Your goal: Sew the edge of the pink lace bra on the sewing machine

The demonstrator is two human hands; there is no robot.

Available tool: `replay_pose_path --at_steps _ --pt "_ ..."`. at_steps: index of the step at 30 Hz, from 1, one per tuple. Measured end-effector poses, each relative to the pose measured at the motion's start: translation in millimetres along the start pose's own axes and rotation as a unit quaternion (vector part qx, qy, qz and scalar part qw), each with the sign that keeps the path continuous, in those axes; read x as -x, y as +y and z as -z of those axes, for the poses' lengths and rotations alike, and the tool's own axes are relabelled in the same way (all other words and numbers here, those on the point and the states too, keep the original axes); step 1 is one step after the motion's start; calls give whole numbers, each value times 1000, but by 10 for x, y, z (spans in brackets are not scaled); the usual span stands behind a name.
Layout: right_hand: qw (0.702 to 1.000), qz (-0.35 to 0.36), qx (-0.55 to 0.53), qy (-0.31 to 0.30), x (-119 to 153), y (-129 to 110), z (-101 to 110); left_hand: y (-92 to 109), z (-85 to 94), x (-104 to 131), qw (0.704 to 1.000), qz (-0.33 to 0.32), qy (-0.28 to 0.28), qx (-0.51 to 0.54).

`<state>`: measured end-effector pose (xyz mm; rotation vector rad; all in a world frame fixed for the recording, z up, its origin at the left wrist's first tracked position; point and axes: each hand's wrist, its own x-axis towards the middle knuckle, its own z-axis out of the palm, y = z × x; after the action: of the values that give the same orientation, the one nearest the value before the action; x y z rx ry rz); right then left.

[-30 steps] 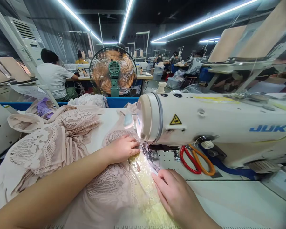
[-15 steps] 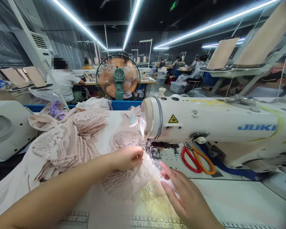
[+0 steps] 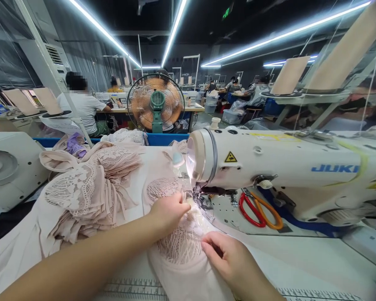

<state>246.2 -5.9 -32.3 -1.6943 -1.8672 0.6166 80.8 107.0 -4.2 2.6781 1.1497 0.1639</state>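
Observation:
A pale pink lace bra [image 3: 183, 246] lies under the head of a white sewing machine [image 3: 238, 156], its lace cups stretching toward me from the lit needle area. Just left of the needle, my left hand [image 3: 167, 211] pinches the bra's fabric between thumb and fingers. My right hand [image 3: 227, 253], nearer to me, has its thumb and forefinger closed on the right edge of the same bra. The presser foot and needle are small and partly lost in the glare.
Scissors with red and orange handles [image 3: 258, 211] lie on the machine bed. At left is a pile of similar lace bras [image 3: 90, 188]. A printed ruler scale [image 3: 134, 288] runs along the table's front. Beyond stand a large fan [image 3: 156, 102] and people at other machines.
My right hand has gone from spread fingers to a pinch on the bra's edge. The bra's near part now lies flatter and further right, covering the yellowish patch.

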Motion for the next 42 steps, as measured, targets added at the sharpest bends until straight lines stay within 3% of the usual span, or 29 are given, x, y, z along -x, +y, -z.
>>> replay_pose_path --at_steps 6,15,19,28,35,42 --pt "1000 3 10 1 34 88 -35 121 -37 -77 997 60 -23 -33" --pt "995 10 72 -63 -25 130 57 142 35 -102 993 -13 -56 -102" --pt "995 16 86 -51 -50 128 77 138 0 -152 991 -28 -51 -119" --pt "987 87 127 40 -121 193 61 124 -77 -229 992 -15 -41 -119" --pt "982 27 186 17 -174 211 66 77 -85 -303 993 -6 -22 -117" --pt "955 37 293 3 -266 145 83 -60 -78 -444 994 -4 4 -110"
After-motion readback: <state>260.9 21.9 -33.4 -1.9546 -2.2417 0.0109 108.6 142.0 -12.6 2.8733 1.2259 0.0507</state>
